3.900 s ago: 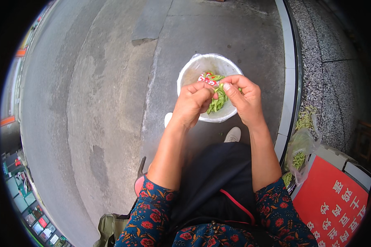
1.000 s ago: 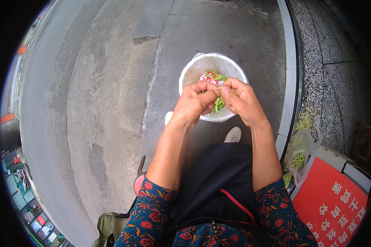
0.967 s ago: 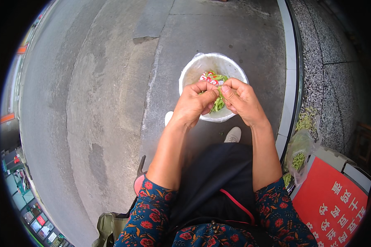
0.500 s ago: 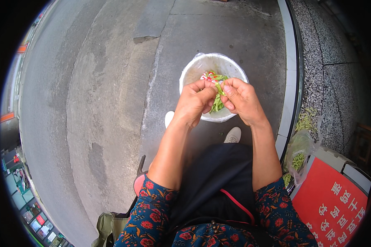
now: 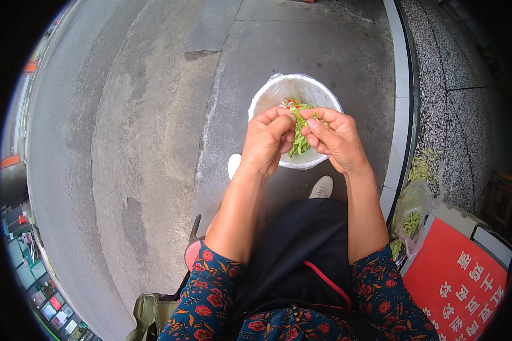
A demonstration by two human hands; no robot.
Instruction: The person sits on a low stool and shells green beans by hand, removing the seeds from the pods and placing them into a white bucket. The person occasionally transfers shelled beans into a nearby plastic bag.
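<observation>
Both my hands are raised over a white bin (image 5: 257, 98) lined with clear plastic. My left hand (image 5: 267, 141) is closed in a pinch, thumb against forefinger; whatever it may hold is too small to make out. In my right hand (image 5: 340, 142), thumb and fingers pinch a small green pod (image 5: 314, 117). A narrow gap separates the two sets of fingertips. Below them, inside the bin, lie green pod shells (image 5: 299, 143) and a red-and-white wrapper (image 5: 290, 103). My hands cover part of this heap.
At the right, a clear plastic bag (image 5: 416, 199) holds green pieces, with loose green pods (image 5: 422, 166) on the speckled floor beyond it. A red sign (image 5: 446, 278) with white writing sits nearer me. My white shoe (image 5: 322, 186) is just before the bin.
My fingertips have drawn slightly apart. The green pod that stretched between both hands now shows only at my right fingers.
</observation>
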